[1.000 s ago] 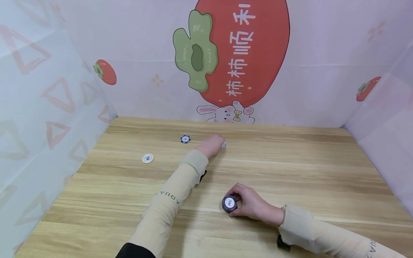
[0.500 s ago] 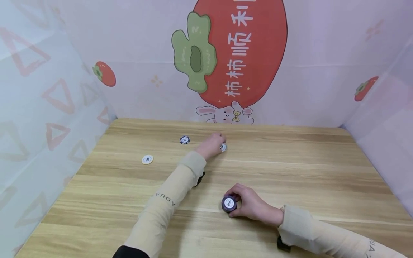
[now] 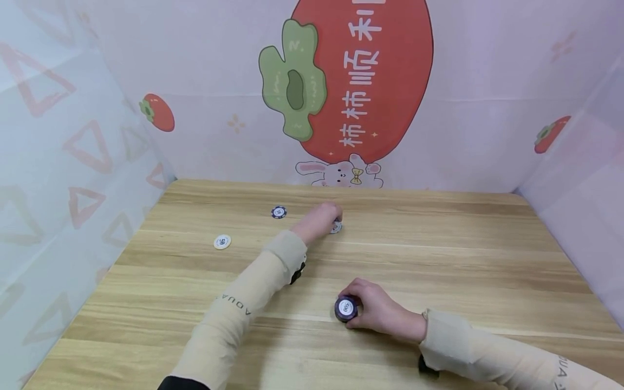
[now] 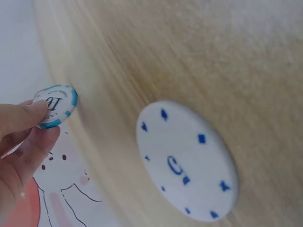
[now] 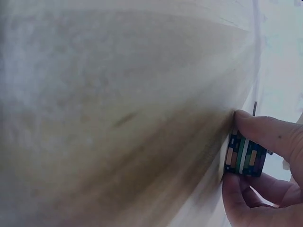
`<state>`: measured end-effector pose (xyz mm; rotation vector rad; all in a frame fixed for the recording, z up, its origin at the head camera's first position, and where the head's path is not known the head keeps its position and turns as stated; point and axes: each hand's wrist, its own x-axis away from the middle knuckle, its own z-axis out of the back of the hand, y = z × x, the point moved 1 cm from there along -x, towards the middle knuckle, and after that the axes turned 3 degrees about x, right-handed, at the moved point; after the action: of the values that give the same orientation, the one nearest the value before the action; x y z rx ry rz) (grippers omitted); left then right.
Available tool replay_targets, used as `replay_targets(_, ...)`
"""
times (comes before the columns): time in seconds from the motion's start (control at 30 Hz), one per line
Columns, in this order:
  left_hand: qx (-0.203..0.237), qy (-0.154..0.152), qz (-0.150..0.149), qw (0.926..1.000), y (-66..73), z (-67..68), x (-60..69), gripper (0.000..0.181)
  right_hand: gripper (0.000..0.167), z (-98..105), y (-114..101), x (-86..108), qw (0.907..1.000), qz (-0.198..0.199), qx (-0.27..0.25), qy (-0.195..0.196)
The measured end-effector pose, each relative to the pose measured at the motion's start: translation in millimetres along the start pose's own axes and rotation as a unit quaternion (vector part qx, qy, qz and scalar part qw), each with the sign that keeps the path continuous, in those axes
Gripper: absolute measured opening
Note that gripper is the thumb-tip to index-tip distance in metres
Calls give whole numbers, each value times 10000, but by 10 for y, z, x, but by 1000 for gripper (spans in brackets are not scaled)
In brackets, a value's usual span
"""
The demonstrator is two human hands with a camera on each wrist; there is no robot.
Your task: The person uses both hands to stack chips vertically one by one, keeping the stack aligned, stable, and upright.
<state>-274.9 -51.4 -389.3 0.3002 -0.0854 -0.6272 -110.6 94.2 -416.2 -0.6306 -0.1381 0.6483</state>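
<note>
My left hand (image 3: 319, 221) is at the far middle of the table. In the left wrist view its thumb and fingers pinch a white poker chip (image 4: 68, 101) with teal edge marks, its face tilted. Closer to that camera lies a white poker chip with blue suit marks (image 4: 187, 161); the head view mostly hides it behind the left forearm. Nearer the front, my right hand (image 3: 382, 310) grips a short stack of poker chips (image 5: 244, 156) by its sides. A dark chip marked 500 (image 3: 346, 308) tops the stack, and the layered edges show in the right wrist view.
Left of my left hand lie a dark blue and white chip (image 3: 279, 212) and a white chip marked 50 (image 3: 222, 241). Printed cloth walls (image 3: 209, 141) border the wooden table (image 3: 439, 244) at the back and both sides.
My left hand has drawn slightly toward me, and the chip in it now shows lower beside the fingers. The right hand and its stack stay in place.
</note>
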Motion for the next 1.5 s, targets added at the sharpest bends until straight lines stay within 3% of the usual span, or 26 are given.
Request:
replay_targets(0.4,-7,-84,-448,9990,106,67,212,15,43,68,-35,-52,9992,25,155,-364)
replay_targets(0.63,264,-351,-284,9986,158,72,375,14,42,116,-31,-72,9988,73,138,-467)
replay_targets(0.93,795,-402,-264,9957,195,62,577,10,39,115,-43,-91,9985,9,120,-529)
replay_targets(1.17,1447,-579,-254,9875,300,75,752,10,38,109,-27,-93,9986,179,242,-441)
replay_targets(1.5,2492,-586,160,9666,312,25,917,12,38,97,-15,-82,9987,256,241,-362)
